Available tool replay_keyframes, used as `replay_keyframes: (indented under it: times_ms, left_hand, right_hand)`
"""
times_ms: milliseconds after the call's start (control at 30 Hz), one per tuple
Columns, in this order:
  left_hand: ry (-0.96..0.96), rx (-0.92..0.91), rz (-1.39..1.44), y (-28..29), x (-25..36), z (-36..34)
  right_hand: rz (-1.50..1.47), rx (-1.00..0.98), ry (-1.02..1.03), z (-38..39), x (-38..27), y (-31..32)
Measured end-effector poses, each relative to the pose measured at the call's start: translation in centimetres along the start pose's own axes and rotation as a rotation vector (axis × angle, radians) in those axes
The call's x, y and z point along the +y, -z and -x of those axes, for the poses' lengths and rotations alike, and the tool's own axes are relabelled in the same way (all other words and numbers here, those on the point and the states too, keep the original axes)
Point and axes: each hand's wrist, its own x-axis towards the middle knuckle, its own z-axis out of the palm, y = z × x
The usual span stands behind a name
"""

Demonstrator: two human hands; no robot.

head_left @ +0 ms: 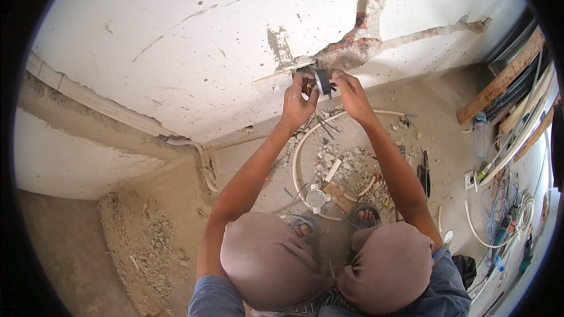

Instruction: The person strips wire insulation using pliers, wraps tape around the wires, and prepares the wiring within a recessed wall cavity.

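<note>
A short black round piece with a pale rim [322,82] is held up close to the white wall, between my two hands. It resembles a roll of tape, but its exact kind is unclear. My left hand [299,103] is closed, its thumb against the pale rim side; a small yellowish bit shows among its fingers. From the black side, the fingers of my right hand [351,93] pinch at the piece, where short dark ends stick out. Just behind my left fingers there is a dark cut-out in the wall, mostly hidden.
A chiselled channel [352,47] runs up and right across the wall. Beneath my arms, a loop of cream conduit [295,161] surrounds rubble [349,167] and a white round junction box [317,198]. At right are a plastic bottle [480,135], wooden planks [502,76], and coiled cable [524,214].
</note>
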Motion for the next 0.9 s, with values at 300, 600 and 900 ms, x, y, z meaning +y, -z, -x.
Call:
replay_keyframes:
  times_ms: [300, 600, 900]
  left_hand:
    - [0.031, 0.029, -0.050, -0.6, -0.4, -0.1]
    - [-0.018, 0.057, -0.024, -0.4, -0.7, 0.2]
    - [0.010, 0.023, -0.174, -0.4, -0.2, 0.1]
  right_hand:
    - [-0.002, -0.132, 0.095, -2.7, 0.1, 1.0]
    - [0.424, -0.499, 0.364, -3.3, -1.4, 4.1]
    - [0.712, -0.312, 0.685, -2.5, -0.3, 5.4]
